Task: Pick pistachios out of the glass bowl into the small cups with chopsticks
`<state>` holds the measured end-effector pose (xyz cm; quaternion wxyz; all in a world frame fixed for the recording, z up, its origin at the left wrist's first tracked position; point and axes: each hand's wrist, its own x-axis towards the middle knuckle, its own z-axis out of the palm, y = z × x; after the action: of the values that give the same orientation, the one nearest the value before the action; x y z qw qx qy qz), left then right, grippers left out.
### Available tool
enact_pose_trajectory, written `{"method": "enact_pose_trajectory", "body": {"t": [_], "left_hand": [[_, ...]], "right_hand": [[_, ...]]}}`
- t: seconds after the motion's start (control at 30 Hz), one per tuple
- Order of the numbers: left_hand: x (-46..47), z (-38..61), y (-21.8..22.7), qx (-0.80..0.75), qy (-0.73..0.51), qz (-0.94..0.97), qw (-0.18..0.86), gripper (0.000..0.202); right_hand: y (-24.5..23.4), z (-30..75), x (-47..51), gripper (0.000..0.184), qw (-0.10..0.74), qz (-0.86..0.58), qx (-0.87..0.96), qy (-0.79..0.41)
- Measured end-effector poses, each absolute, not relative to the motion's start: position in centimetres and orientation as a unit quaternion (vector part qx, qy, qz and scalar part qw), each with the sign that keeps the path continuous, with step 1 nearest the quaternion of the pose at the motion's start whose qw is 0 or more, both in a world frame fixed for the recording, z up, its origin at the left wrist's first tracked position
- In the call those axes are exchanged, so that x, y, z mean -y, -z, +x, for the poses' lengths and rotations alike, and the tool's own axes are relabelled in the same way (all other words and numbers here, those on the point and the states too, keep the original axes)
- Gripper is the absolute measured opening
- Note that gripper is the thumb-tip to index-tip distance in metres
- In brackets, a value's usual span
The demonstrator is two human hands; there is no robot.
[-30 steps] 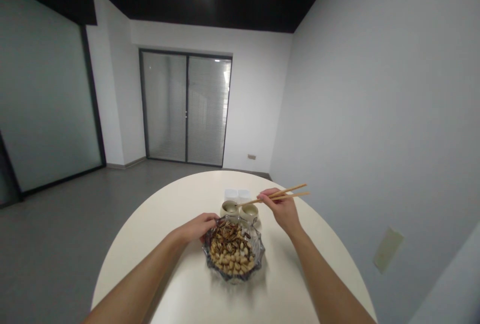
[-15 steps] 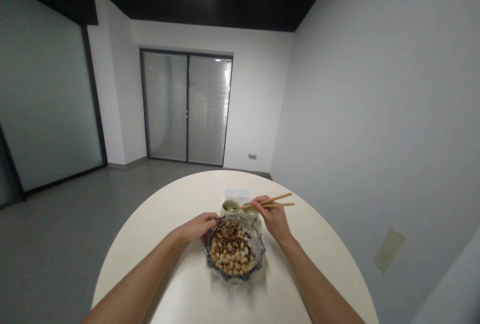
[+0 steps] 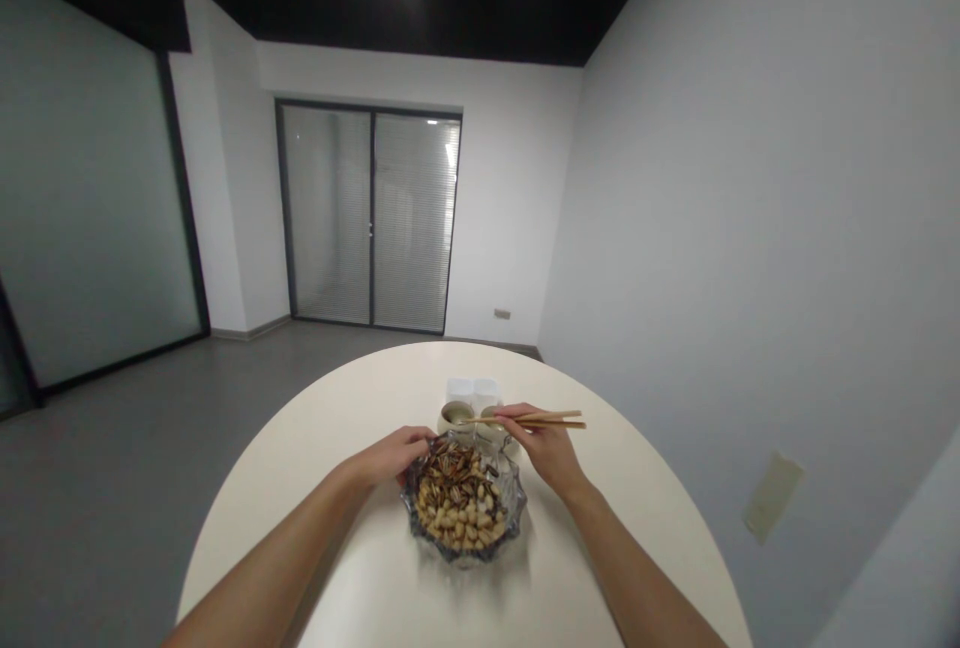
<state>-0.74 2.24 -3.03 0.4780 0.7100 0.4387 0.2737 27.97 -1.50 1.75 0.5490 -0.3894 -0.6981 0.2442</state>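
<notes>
A clear glass bowl with a scalloped rim holds nuts in shells and dark brown striped seeds or nuts. My left hand grips the bowl's far left rim, fingers curled over it. In my right hand is a pair of wooden chopsticks, their tips pointing left over the small cups beyond the bowl. One greenish cup stands open to view; a second cup is partly hidden by the right hand and chopsticks. Whether the tips hold anything is too small to tell.
Two small white containers stand side by side behind the cups. Everything rests on a round cream table. A white wall runs along the right, and glass doors are at the back.
The chopsticks have come closer together and tilted, and my right hand has lowered slightly. My left hand stays on the bowl; the whole view has shifted a little.
</notes>
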Motion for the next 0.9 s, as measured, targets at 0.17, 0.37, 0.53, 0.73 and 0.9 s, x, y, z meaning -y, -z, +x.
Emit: {"method": "enact_pose_trajectory", "body": {"t": [0.17, 0.37, 0.53, 0.73, 0.9], "left_hand": [[-2.2, -0.8, 2.9, -0.436, -0.27, 0.715, 0.475, 0.04], [-1.9, -0.7, 2.6, -0.454, -0.262, 0.71, 0.471, 0.045], [-1.7, -0.7, 2.7, -0.455, -0.267, 0.701, 0.48, 0.045], [-1.4, -0.7, 2.1, -0.448, -0.265, 0.715, 0.467, 0.046], [-1.4, -0.6, 2.0, -0.446, -0.265, 0.715, 0.469, 0.046]], "right_hand": [[-2.3, 28.4, 1.8, 0.033, 0.559, -0.399, 0.686, -0.24], [-4.2, 30.5, 2.9, 0.041, 0.574, -0.419, 0.659, -0.246], [-5.0, 31.5, 4.0, 0.042, 0.493, -0.417, 0.701, -0.302], [-4.4, 31.2, 3.8, 0.046, 0.46, -0.414, 0.706, -0.344], [-3.7, 31.2, 3.3, 0.049, 0.436, -0.427, 0.718, -0.335]]}}
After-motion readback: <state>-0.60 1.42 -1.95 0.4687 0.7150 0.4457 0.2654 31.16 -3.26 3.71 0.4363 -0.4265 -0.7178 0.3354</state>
